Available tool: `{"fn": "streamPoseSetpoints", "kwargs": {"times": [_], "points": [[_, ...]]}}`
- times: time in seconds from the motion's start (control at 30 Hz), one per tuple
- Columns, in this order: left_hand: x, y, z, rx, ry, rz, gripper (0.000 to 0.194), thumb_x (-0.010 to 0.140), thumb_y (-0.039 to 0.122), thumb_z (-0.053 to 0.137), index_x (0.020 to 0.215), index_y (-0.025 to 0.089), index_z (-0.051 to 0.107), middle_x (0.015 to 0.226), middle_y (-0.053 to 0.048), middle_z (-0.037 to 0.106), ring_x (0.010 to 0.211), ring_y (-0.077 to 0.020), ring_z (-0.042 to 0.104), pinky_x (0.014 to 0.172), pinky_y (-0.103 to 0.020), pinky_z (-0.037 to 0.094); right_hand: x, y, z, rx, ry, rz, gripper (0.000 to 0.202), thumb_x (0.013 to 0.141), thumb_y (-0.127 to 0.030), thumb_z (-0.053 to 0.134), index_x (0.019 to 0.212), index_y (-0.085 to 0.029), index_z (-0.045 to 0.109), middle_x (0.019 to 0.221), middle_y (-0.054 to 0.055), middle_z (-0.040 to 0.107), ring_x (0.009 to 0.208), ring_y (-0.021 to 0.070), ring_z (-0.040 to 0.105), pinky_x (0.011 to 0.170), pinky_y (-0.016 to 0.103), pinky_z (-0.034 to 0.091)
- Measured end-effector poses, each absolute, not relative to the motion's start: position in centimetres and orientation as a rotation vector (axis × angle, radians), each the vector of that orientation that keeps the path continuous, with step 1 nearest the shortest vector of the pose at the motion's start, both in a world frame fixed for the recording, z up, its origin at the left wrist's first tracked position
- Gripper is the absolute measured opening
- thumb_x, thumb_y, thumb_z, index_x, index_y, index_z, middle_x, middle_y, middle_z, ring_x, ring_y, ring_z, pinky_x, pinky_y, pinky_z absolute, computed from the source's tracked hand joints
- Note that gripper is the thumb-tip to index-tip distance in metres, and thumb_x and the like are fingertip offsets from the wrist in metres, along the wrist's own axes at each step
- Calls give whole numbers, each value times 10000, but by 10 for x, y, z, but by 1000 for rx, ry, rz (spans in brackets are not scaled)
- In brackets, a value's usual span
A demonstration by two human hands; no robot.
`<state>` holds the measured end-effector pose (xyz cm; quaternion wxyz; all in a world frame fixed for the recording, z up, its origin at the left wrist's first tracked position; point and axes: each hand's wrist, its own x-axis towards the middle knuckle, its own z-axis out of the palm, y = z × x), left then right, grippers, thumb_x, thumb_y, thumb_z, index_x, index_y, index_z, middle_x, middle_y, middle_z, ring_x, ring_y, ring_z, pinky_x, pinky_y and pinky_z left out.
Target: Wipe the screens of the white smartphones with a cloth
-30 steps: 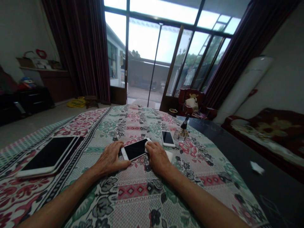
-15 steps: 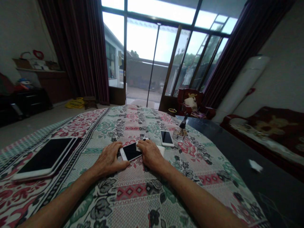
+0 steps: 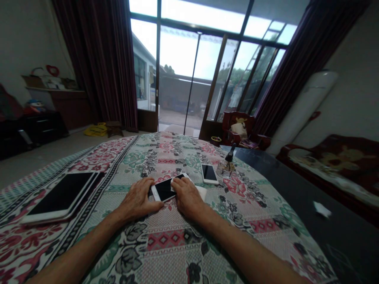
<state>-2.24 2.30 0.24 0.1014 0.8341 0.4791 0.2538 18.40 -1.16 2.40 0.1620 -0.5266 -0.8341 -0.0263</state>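
Note:
A white phone with a black screen lies face up on the patterned tablecloth. My left hand grips its left end between thumb and fingers. Over the phone's right part, my right hand is closed, its fingertips pressing a small white wipe against the screen. Whether the wipe is paper or cloth I cannot tell. A flat white piece lies partly hidden beside my right hand. Just beyond it rests a second white phone, face up.
Stacked white tablets lie at the left on the tablecloth. A clear glass jar with a black-handled item stands behind the second phone. On the dark surface at right is a white scrap. Wooden seats stand beyond.
My right hand's fingertips and the wipe have shifted slightly over the phone's screen. My left hand keeps its grip on the phone's end. The whole view has moved a little.

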Motion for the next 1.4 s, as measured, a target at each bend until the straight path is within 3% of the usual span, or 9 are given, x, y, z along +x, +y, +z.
{"fn": "streamPoseSetpoints", "kwargs": {"times": [0.13, 0.27, 0.67, 1.07, 1.27, 1.4], "points": [[-22, 23, 1, 2474, 1423, 743, 570, 624, 462, 671, 1101, 182, 535, 1236, -135, 574, 1161, -330, 531, 1005, -476, 402, 174, -16, 25, -1292, -2474, 13, 401, 810, -89, 519, 1199, -169, 568, 1285, 84, 573, 1111, 228, 452, 940, 360, 376], [-22, 24, 0, 2482, 1406, 758, 549, 632, 462, 658, 1095, 189, 543, 1206, -124, 589, 1143, -326, 542, 997, -480, 411, 175, -10, 28, -1212, -2497, 50, 336, 862, -91, 473, 1156, -202, 592, 1204, 50, 617, 1057, 197, 489, 921, 338, 386], [-21, 20, 10, 2462, 1413, 710, 538, 651, 467, 632, 1105, 197, 532, 1248, -129, 572, 1165, -320, 525, 1011, -463, 391, 216, 11, 28, -1618, -2295, -122, 240, 922, -119, 404, 1058, -164, 596, 1108, 88, 621, 1001, 197, 513, 922, 328, 369], [-22, 25, -3, 2483, 1389, 787, 510, 661, 421, 632, 1108, 208, 510, 1202, -121, 586, 1154, -308, 533, 1018, -467, 389, 166, -18, 27, -1055, -2506, 21, 288, 923, -168, 436, 1188, -153, 548, 1369, 109, 493, 1220, 201, 431, 1055, 358, 336], [-22, 23, 3, 2471, 1396, 738, 530, 633, 455, 662, 1086, 218, 525, 1209, -109, 587, 1150, -318, 530, 1008, -466, 388, 187, 2, 30, -1097, -2468, 79, 279, 953, -148, 373, 1124, -157, 592, 1156, 89, 614, 1086, 177, 514, 987, 347, 380], [-22, 22, 5, 2463, 1394, 721, 516, 648, 470, 643, 1089, 231, 523, 1211, -104, 587, 1148, -318, 531, 1005, -470, 386, 210, 13, 33, -1367, -2373, -19, 231, 950, -140, 373, 1029, -157, 589, 1029, 86, 633, 966, 185, 523, 922, 339, 385]]}}
